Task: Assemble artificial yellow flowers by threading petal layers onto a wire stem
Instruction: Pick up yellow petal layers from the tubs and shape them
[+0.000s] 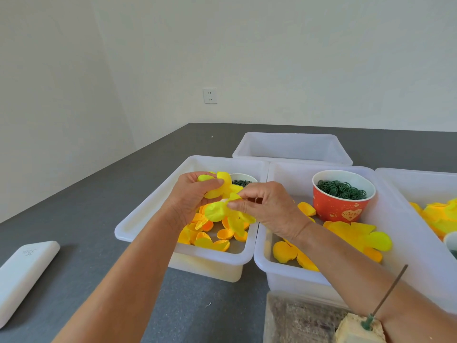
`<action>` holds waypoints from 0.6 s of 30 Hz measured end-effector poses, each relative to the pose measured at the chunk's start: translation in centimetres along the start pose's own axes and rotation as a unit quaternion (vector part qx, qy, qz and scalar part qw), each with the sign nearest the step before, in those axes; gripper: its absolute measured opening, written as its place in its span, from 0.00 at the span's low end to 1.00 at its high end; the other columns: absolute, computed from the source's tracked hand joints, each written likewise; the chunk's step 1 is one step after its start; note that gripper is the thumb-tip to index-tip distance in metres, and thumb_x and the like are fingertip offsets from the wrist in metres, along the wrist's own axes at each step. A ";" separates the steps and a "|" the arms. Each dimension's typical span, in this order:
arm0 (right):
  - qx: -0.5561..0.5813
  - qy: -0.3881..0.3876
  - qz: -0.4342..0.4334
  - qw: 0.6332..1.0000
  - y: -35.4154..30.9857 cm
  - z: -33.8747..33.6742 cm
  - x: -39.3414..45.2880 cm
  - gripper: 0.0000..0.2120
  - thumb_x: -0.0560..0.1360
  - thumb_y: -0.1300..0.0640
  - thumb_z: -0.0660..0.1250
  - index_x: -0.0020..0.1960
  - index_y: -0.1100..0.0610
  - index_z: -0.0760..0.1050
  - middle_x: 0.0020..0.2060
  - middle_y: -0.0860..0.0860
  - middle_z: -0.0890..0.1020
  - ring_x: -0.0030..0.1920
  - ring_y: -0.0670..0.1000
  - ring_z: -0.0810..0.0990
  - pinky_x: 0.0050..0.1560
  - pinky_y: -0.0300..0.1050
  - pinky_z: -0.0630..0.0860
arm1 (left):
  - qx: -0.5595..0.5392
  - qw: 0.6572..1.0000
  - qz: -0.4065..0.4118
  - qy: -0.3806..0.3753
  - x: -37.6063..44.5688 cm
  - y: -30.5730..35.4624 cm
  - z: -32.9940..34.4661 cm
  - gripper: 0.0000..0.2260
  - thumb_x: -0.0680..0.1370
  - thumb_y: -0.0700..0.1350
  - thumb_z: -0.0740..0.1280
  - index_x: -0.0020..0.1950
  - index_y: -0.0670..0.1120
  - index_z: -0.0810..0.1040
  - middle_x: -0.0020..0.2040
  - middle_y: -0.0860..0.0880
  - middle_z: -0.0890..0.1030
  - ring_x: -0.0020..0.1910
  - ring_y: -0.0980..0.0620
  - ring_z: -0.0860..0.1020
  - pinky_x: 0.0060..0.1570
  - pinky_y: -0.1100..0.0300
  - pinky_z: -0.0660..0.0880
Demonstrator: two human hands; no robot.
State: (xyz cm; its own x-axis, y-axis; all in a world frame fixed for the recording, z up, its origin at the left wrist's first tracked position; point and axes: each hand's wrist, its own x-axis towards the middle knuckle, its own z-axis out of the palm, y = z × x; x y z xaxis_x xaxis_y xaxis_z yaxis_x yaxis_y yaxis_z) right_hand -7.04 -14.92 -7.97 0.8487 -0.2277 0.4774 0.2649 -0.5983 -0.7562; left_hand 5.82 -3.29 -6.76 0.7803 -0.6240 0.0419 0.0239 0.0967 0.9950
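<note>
Red cup [342, 199] crowds the middle bin [277, 246]; bare grey table [118, 209] lies left of the bins.

White walls [272, 45], wall socket [210, 96], grey table [99, 189]

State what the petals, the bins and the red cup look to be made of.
Petals: thin fabric, probably, matte; they crumple softly in the hands.
Bins: white plastic, slightly translucent, smooth with rounded rims.
Red cup: likely paper, printed outside, white inside, rolled rim.
</note>
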 end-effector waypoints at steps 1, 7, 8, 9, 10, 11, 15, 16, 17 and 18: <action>-0.019 -0.006 0.004 1.000 0.1 0.1 0.0 0.09 0.70 0.57 0.72 0.42 0.65 0.81 0.31 0.60 0.77 0.32 0.49 0.69 0.36 0.43 0.70 | 0.000 1.000 0.003 -0.004 0.0 0.0 0.0 0.03 0.72 0.35 0.69 0.42 0.41 0.77 0.37 0.43 0.79 0.34 0.49 0.79 0.36 0.59 0.79; -0.028 -0.026 0.048 0.998 0.4 0.1 0.0 0.14 0.68 0.61 0.75 0.52 0.57 0.77 0.40 0.49 0.80 0.39 0.44 0.78 0.43 0.33 0.77 | 0.013 0.999 0.030 -0.005 -0.1 0.1 -0.2 0.08 0.71 0.35 0.71 0.37 0.42 0.72 0.37 0.44 0.75 0.38 0.48 0.78 0.40 0.60 0.80; -0.015 -0.006 0.052 0.998 0.3 0.1 0.0 0.13 0.68 0.59 0.75 0.49 0.57 0.76 0.40 0.51 0.80 0.39 0.46 0.79 0.42 0.36 0.78 | 0.017 0.999 0.034 -0.007 -0.1 0.1 -0.2 0.09 0.70 0.35 0.71 0.36 0.43 0.72 0.36 0.44 0.75 0.37 0.48 0.78 0.40 0.59 0.80; -0.014 0.016 0.057 0.998 0.2 0.1 0.1 0.12 0.69 0.58 0.75 0.47 0.57 0.74 0.40 0.51 0.80 0.39 0.48 0.79 0.41 0.38 0.78 | 0.023 0.999 0.039 -0.009 -0.2 0.1 -0.1 0.10 0.70 0.35 0.71 0.35 0.43 0.71 0.34 0.45 0.74 0.36 0.48 0.78 0.39 0.59 0.80; -0.027 0.037 0.063 0.997 0.3 0.1 0.2 0.12 0.70 0.56 0.74 0.46 0.56 0.72 0.40 0.51 0.79 0.39 0.49 0.79 0.40 0.39 0.78 | 0.027 0.999 0.043 -0.012 -0.2 0.1 -0.1 0.11 0.70 0.34 0.71 0.33 0.43 0.70 0.32 0.47 0.75 0.34 0.49 0.79 0.37 0.60 0.80; -0.047 0.057 0.067 0.995 0.4 0.0 0.3 0.12 0.71 0.55 0.73 0.46 0.54 0.70 0.40 0.50 0.78 0.39 0.50 0.78 0.38 0.38 0.76 | 0.029 0.998 0.047 -0.019 -0.2 0.1 0.0 0.12 0.69 0.34 0.71 0.33 0.43 0.70 0.30 0.48 0.75 0.33 0.49 0.79 0.36 0.60 0.79; -0.083 0.077 0.058 0.992 0.4 0.0 0.4 0.12 0.71 0.53 0.72 0.51 0.55 0.75 0.44 0.48 0.76 0.40 0.47 0.76 0.38 0.35 0.72 | 0.015 0.996 0.042 -0.082 -0.5 0.1 0.1 0.09 0.64 0.37 0.73 0.33 0.42 0.73 0.31 0.47 0.78 0.32 0.49 0.80 0.36 0.56 0.80; -0.081 0.075 0.052 0.992 0.4 0.0 0.4 0.09 0.71 0.55 0.72 0.48 0.56 0.78 0.41 0.49 0.78 0.40 0.48 0.77 0.37 0.36 0.72 | 0.010 0.995 0.037 -0.093 -0.6 0.1 0.1 0.08 0.63 0.39 0.74 0.34 0.42 0.75 0.33 0.45 0.79 0.33 0.48 0.80 0.38 0.54 0.81; -0.073 0.077 0.048 0.993 0.5 0.0 0.5 0.06 0.71 0.56 0.72 0.45 0.57 0.79 0.38 0.51 0.79 0.38 0.50 0.77 0.37 0.39 0.72 | 0.008 0.994 0.035 -0.101 -0.6 0.1 0.1 0.06 0.63 0.42 0.73 0.33 0.43 0.77 0.34 0.44 0.80 0.33 0.47 0.80 0.39 0.52 0.80; -0.056 0.083 0.048 0.994 0.5 -0.1 0.5 0.04 0.71 0.58 0.72 0.43 0.59 0.79 0.35 0.54 0.79 0.37 0.52 0.77 0.37 0.41 0.73 | 0.008 0.993 0.036 -0.109 -0.7 0.1 0.2 0.05 0.65 0.45 0.73 0.33 0.44 0.79 0.35 0.44 0.81 0.34 0.47 0.80 0.39 0.52 0.80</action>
State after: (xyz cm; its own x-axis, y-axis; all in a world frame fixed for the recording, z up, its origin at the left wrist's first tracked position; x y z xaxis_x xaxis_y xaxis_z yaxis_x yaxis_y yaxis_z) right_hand -6.55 -15.38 -8.08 0.7775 -0.4063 0.4801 0.1261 -0.6471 -0.7519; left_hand 5.19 -2.99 -6.65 0.6265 -0.7687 0.1289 -0.0372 0.1357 0.9900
